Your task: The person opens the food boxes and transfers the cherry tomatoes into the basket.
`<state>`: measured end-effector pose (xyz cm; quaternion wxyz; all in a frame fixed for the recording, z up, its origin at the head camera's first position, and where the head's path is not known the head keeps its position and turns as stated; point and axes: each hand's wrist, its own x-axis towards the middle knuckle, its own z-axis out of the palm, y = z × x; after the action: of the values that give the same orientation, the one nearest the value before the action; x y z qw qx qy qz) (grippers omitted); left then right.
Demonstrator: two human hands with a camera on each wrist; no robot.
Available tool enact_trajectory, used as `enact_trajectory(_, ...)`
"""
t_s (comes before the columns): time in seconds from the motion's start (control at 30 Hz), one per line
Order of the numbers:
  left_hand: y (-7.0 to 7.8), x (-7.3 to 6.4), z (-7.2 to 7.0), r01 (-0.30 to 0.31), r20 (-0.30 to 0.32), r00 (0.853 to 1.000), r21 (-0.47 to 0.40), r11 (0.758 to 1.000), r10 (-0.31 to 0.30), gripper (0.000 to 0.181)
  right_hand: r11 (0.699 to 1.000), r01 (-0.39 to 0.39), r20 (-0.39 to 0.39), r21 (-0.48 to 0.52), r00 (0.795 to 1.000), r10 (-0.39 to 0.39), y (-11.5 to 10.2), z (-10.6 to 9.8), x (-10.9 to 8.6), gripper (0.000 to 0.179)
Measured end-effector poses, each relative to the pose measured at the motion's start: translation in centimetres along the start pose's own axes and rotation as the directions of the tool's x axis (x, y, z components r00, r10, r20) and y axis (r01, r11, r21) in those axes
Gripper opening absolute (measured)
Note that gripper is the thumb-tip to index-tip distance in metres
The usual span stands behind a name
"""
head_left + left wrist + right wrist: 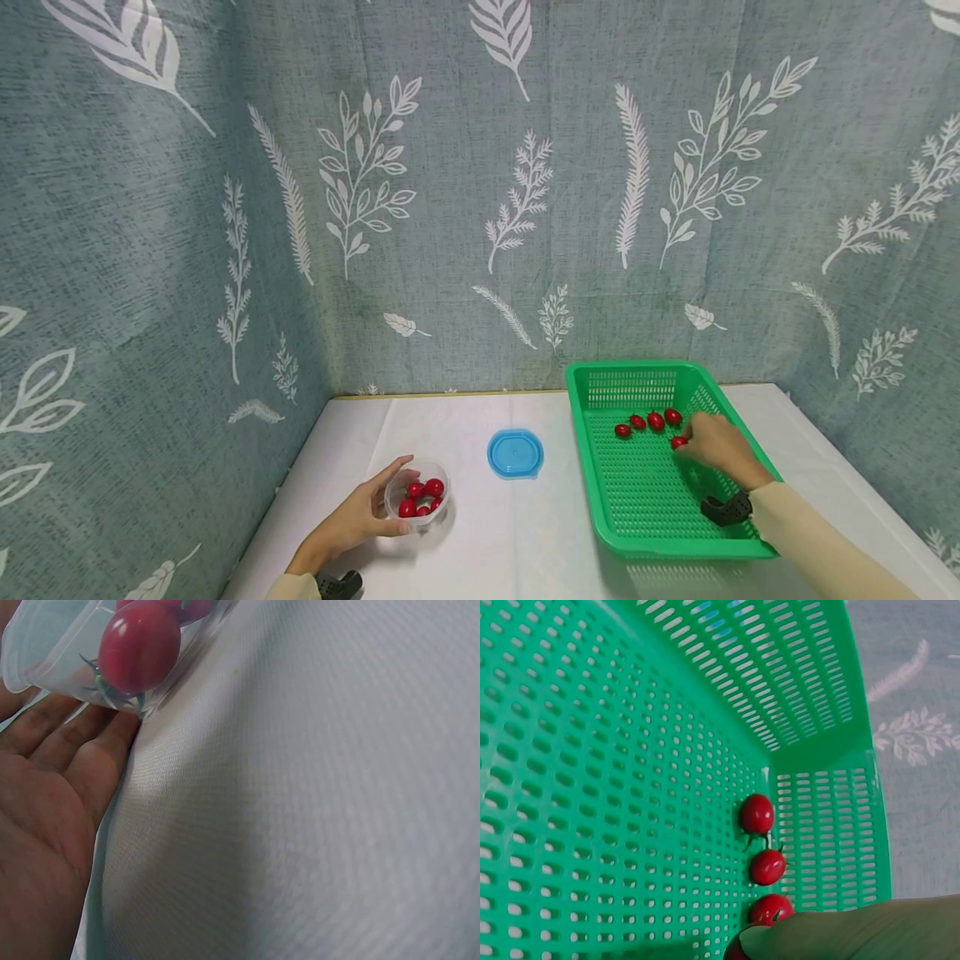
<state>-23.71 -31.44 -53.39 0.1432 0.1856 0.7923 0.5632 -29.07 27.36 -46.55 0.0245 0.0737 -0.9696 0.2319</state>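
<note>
My left hand [365,515] holds a clear plastic tub [392,503] on the table, thumb at its near side and fingers round the far side. Several red cherry tomatoes [407,507] lie in the tub; through its wall the left wrist view shows one tomato [140,646] with a green stem. Inside the green basket [648,546], my right hand [718,447] pinches a cherry tomato [678,442]. Just beyond it, several more tomatoes [656,422] sit in a loose row. In the right wrist view a finger [855,930] partly hides the pinched tomato [736,949].
A blue lid [515,454] lies on the white tablecloth [480,533] between the tub and the basket. The basket's raised, slotted walls surround my right hand. A grey-blue curtain [450,208] with white leaf prints hangs behind the table and at both sides.
</note>
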Motion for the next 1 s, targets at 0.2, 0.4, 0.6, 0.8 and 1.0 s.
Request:
enact_trajectory(0.2,0.0,-0.1,0.1,-0.006,0.009,1.000,-0.026,1.000,0.006,0.100,1.000,0.013,-0.005,-0.028,1.000,-0.013,0.0,-0.2,-0.1,0.052)
enact_trajectory(0.4,0.1,0.0,0.1,0.000,0.003,1.000,-0.015,1.000,0.000,0.100,0.998,0.031,-0.027,-0.048,0.999,-0.032,0.0,-0.2,-0.3,0.054)
enact_trajectory(0.6,0.2,0.1,0.1,-0.019,0.007,1.000,0.003,1.000,0.019,0.101,0.998,0.026,-0.043,-0.056,0.999,-0.028,0.0,-0.4,-0.3,0.058)
enact_trajectory(0.8,0.2,0.1,0.1,-0.028,0.017,0.999,-0.003,1.000,0.028,0.101,0.998,0.029,-0.037,-0.047,0.999,-0.031,-0.2,-0.6,-0.3,0.040)
enact_trajectory(1.0,0.2,-0.1,0.1,-0.026,0.022,0.999,-0.014,1.000,0.026,0.101,0.999,0.031,-0.034,-0.023,0.999,-0.031,-1.3,-0.9,-0.3,0.030)
